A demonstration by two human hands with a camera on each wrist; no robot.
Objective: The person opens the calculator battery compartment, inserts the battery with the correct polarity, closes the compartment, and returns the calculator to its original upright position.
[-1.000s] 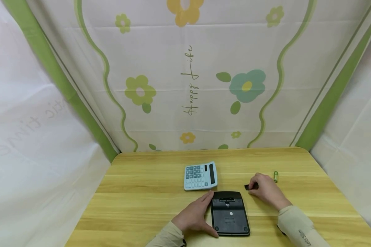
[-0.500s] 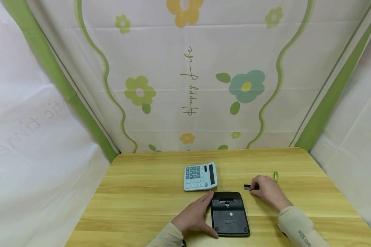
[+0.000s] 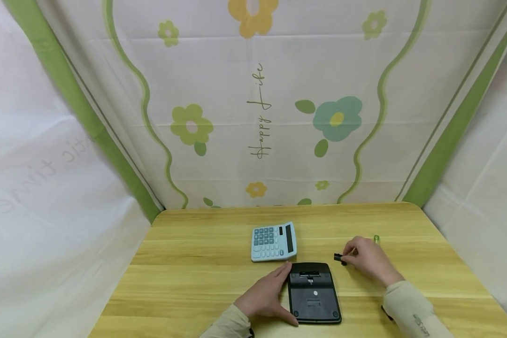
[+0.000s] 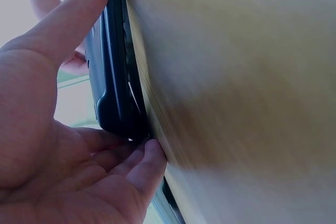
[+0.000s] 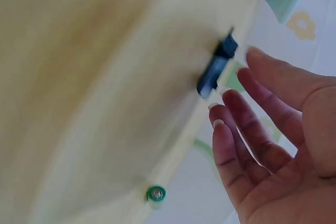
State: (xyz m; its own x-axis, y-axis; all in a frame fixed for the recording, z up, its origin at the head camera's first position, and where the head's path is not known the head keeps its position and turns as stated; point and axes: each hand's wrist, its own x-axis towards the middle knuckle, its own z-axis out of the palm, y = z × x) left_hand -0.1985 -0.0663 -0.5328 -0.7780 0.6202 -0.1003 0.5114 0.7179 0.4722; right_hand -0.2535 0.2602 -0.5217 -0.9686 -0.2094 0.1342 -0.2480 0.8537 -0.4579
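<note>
A black calculator lies face down on the table, its battery recess uncovered near the far end. My left hand spans its left side, with the thumb at the near corner and the fingers at the far one. In the left wrist view, thumb and fingers bracket the calculator's edge. On the right, a small black battery cover rests on the wood. Close beside it is my right hand, its fingers loosely bent and apart from the cover in the right wrist view.
A light blue calculator lies face up behind the black one. A green battery is just beyond my right hand, partly hidden by it. White flowered cloth hangs along the table's back edge and sides.
The battery cover has turned slightly beside my right fingers, which have drawn back from it a little. My left hand and both calculators have stayed where they were.
</note>
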